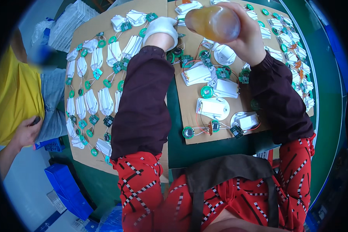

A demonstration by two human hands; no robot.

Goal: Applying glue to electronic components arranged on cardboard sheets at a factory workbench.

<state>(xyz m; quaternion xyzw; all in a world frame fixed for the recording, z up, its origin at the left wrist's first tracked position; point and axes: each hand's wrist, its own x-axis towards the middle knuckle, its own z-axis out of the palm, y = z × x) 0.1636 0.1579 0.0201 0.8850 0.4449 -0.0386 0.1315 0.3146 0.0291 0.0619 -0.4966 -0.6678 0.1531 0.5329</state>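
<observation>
My right hand (252,36), bare, is wrapped round a translucent plastic bottle (212,24) of amber liquid. The bottle is held tilted above the far part of the right cardboard sheet, its base toward me and its other end pointing left. My left hand (161,31), in a white glove, reaches down at the far middle, beside white plastic housings (135,17) wired to green circuit boards (151,17). Its fingers are hidden behind the back of the glove. Nearer to me lie a white housing (212,108), a round green-rimmed part (207,92) and a small circuit board (236,132).
Two cardboard sheets (175,116) on a green table (197,149) carry rows of wired housings. At the left stands a person in a yellow top (17,96), a small dark object in one hand (27,131). Blue bins (67,189) and stacked white trays (71,25) stand left of the table.
</observation>
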